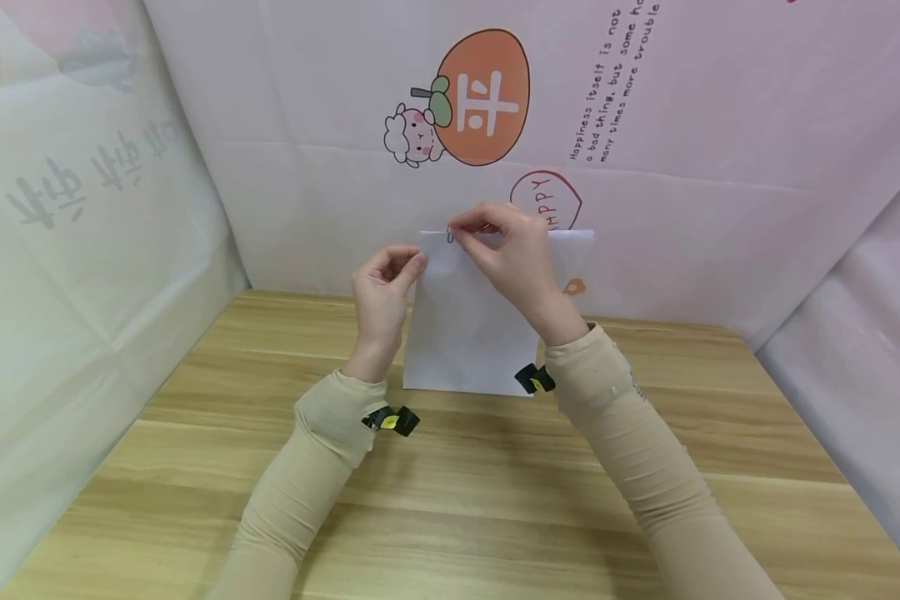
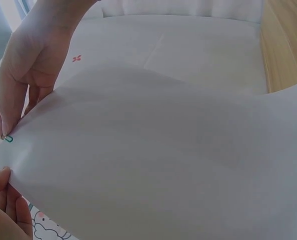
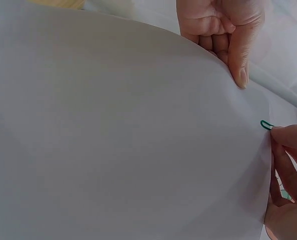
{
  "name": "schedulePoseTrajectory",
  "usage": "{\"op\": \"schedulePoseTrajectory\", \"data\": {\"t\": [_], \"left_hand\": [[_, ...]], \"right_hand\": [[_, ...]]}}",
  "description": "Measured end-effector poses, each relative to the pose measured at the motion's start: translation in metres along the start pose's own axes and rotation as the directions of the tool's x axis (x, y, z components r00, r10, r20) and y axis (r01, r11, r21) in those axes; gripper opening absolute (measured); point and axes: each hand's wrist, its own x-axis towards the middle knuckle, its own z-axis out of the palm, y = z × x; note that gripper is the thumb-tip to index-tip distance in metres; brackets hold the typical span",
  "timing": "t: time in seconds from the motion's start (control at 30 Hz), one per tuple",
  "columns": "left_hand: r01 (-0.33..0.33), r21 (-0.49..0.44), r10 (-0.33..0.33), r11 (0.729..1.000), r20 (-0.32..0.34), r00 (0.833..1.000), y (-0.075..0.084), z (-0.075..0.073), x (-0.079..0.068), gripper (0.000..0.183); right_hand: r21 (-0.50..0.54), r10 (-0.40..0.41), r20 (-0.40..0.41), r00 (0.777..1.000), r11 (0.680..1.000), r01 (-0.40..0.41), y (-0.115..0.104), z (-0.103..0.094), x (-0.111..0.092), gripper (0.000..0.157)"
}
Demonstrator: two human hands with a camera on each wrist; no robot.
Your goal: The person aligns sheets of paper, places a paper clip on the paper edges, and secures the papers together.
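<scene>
White paper (image 1: 472, 325), seemingly more than one sheet at its top edge, hangs upright above the table. My left hand (image 1: 387, 287) pinches its left edge near the upper corner, thumb on the near face. At the top edge, close to that corner, my right hand (image 1: 513, 254) pinches a small green paper clip (image 3: 266, 125) between thumb and fingertips. Part of the clip's loop lies over the paper's face; its other end is hidden by the fingers. In the left wrist view, the clip (image 2: 8, 139) sits just above the left thumb.
A wood-grain table (image 1: 450, 500) lies beneath both forearms. Behind it stands a white cloth backdrop (image 1: 307, 192) printed with an orange fruit, a sheep and lettering. More cloth (image 1: 82, 250) hangs at the left side. Dark straps (image 1: 393, 419) are on both wrists.
</scene>
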Motion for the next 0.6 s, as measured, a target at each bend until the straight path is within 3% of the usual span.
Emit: {"op": "schedulePoseTrajectory", "data": {"t": [0.6], "left_hand": [[-0.015,0.001,0.015,1.000,0.003,1.000,0.0020,0.0001,-0.0009,0.021]], "right_hand": [[-0.024,-0.010,-0.001,1.000,1.000,0.010,-0.0005,-0.0007,0.0003,0.007]]}}
